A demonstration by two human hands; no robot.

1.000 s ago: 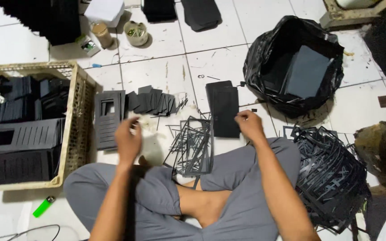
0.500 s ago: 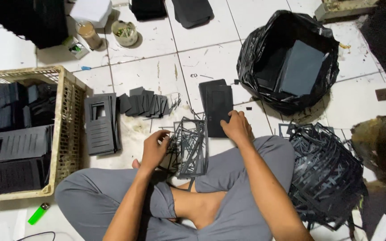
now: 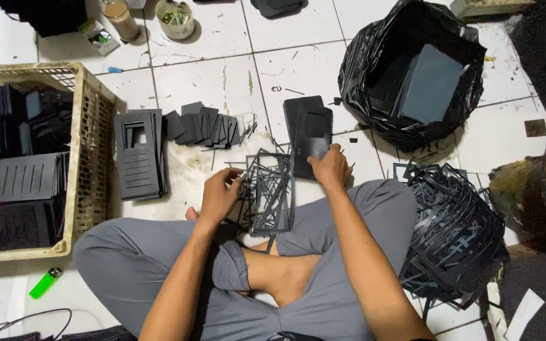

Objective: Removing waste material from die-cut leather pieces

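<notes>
I sit cross-legged on a white tiled floor. My left hand (image 3: 219,194) grips the left edge of a pile of thin black frame-shaped offcuts (image 3: 272,192) lying in front of my knees. My right hand (image 3: 328,167) pinches the near end of a flat black plastic panel (image 3: 309,132) that tops a small stack on the floor. To the left lies a stack of black slotted panels (image 3: 138,153), and beside it a fanned row of small black square pieces (image 3: 202,126).
A cream plastic crate (image 3: 90,148) full of black panels stands at the left. A black bag (image 3: 412,69) with dark sheets sits at the upper right. A heap of black offcut frames (image 3: 456,233) lies at my right knee. A green lighter (image 3: 45,282) lies near left; two cups (image 3: 175,17) far.
My left hand has moved right from the slotted panels to the offcut pile. My right hand stays on the black panel. The camera has shifted closer to the floor.
</notes>
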